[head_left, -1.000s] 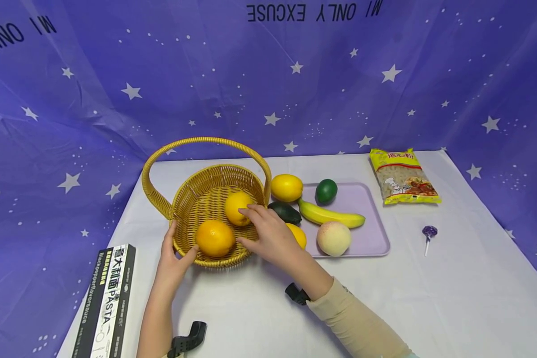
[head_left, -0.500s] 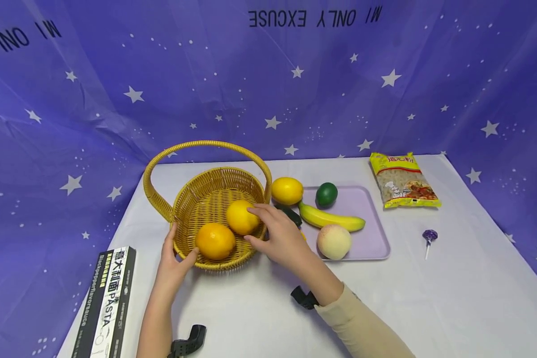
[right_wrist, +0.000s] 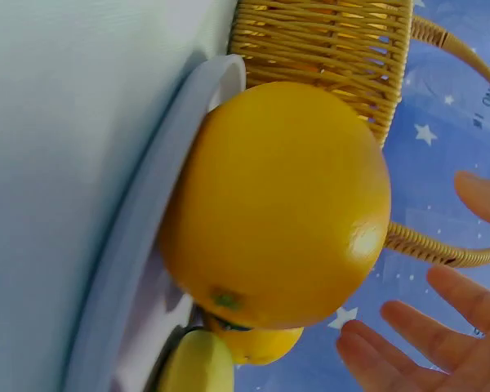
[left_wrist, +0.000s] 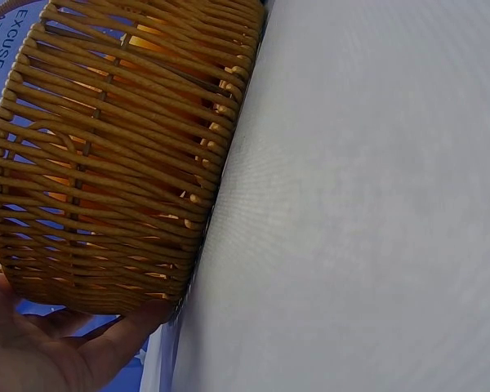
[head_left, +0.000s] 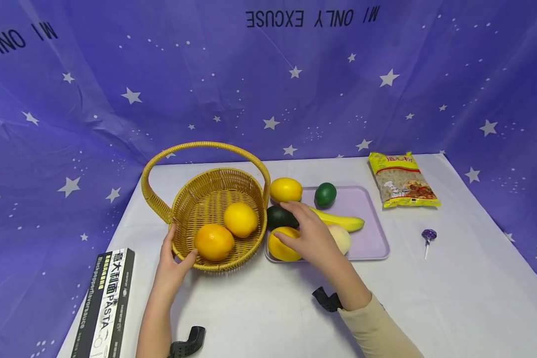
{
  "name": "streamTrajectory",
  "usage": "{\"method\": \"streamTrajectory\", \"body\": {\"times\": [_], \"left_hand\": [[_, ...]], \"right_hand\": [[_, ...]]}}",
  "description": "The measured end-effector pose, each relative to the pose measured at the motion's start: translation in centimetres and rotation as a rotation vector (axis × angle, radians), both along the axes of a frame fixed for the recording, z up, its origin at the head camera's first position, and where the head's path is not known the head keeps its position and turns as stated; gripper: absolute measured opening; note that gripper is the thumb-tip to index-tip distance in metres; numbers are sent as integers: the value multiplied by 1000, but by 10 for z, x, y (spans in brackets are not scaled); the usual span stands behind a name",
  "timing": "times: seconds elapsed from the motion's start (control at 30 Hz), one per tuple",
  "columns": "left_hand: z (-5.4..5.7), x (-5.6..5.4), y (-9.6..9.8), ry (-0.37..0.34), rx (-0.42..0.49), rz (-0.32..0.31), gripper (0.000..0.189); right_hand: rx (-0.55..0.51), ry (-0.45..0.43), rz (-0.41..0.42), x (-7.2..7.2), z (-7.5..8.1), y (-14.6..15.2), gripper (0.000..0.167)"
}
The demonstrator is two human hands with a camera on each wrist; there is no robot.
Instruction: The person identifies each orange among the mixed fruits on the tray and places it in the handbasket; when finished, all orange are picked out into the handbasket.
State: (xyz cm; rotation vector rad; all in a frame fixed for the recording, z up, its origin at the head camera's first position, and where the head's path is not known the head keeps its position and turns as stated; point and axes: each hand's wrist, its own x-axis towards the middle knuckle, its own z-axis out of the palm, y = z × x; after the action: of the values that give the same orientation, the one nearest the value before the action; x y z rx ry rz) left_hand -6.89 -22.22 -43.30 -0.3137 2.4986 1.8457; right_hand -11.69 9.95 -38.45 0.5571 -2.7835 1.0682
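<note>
My left hand holds the near left side of the yellow wicker basket, thumb at the rim, fingers along the outer wall. An orange and a yellower round fruit lie side by side in it. My right hand is spread over the lilac tray, holding nothing. Just left of its thumb sits another orange, large in the right wrist view with a green stem mark. A dark green avocado lies behind that orange, near my fingertips.
Also on the tray are a lemon, a green fruit, a banana and a peach partly behind my hand. A pasta bag and lollipop lie right; a pasta box lies left.
My right hand has let go of the yellower fruit inside the basket and moved right, over the tray. That fruit shifted slightly nearer. My left hand stayed at the basket.
</note>
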Motion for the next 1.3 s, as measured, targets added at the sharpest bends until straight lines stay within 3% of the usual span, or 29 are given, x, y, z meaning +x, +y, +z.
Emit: {"method": "streamTrajectory", "body": {"times": [0.73,1.03,1.3], "left_hand": [[1,0,-2,-12,14,-3,88],[1,-1,-2,-18,21,-6,88],[1,-1,-1,-7,12,-11,88]], "right_hand": [[100,-147,29,5,-16,5,65],[191,-164,46,6,-24,4,73],[179,-153,34,4,-27,5,74]]}}
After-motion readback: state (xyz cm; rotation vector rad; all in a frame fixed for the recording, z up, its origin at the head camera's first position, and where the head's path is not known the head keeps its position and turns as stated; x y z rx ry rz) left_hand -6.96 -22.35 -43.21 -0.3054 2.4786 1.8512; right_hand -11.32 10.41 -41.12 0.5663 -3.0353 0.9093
